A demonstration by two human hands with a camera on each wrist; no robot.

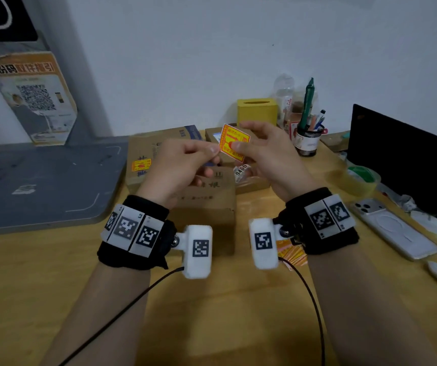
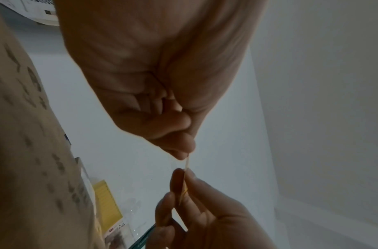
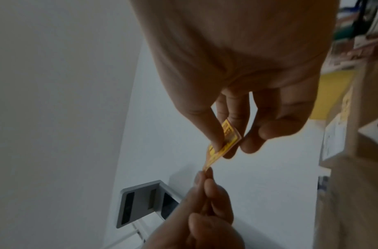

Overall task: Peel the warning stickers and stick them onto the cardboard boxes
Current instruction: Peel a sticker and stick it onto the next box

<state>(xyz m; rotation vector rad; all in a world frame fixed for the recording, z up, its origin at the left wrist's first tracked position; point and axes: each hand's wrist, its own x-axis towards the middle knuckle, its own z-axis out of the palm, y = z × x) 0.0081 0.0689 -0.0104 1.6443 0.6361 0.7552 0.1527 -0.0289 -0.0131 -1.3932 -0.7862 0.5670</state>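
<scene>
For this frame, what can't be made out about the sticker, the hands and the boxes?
- Sticker print: too small and blurred in the head view; edge-on in both wrist views.
- Whether its backing has begun to separate: the left hand and right hand fingertips cover the pinched corner.
- Nearest box: top partly hidden by the hands and wrist cameras, so a sticker there cannot be ruled out.
- Sticker stack: mostly behind the right wrist camera.
</scene>
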